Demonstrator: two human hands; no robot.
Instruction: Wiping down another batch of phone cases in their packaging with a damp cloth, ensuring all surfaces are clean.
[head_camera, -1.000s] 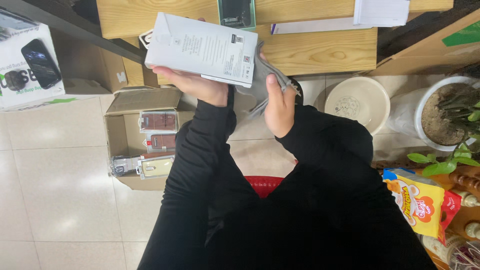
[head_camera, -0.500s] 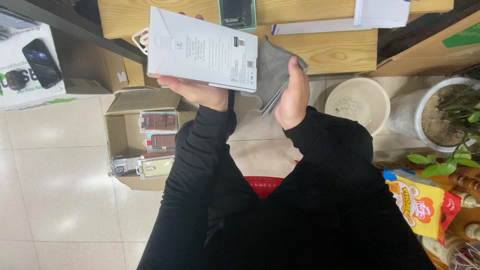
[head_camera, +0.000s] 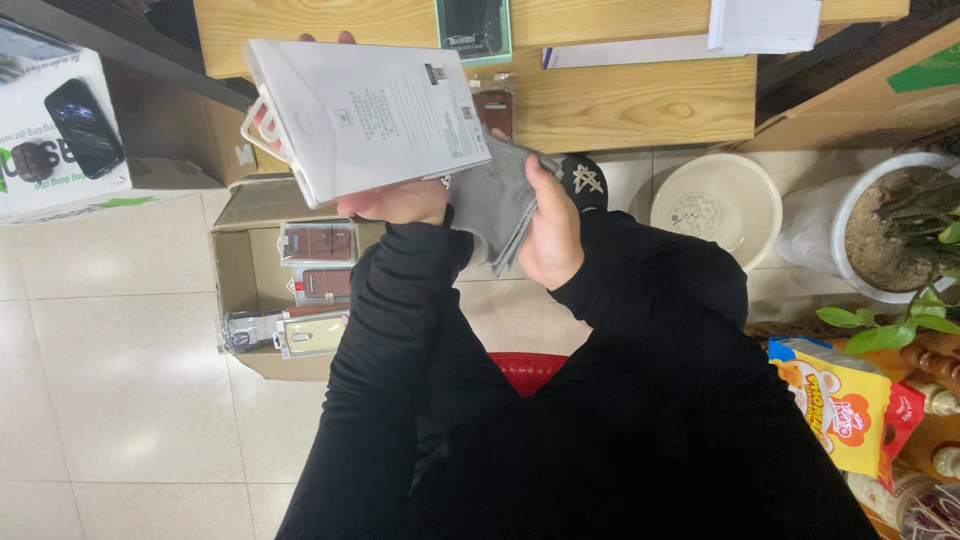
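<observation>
Above glossy floor tiles (head_camera: 120, 370), hands grip flat white box (head_camera: 370, 115), soft grey cloth (head_camera: 495, 205)

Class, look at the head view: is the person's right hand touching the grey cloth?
Touching. The head view shows the right hand with its thumb pressed flat on the grey cloth, fingers wrapped behind it.

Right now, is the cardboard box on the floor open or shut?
Open: the cardboard box has its flaps spread, and small packaged cases show inside.

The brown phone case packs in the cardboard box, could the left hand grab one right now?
Probably not right away. The left hand is full, holding up the flat white package. The brown case packs lie uncovered in the open cardboard box just below, so nothing else blocks them.
</observation>
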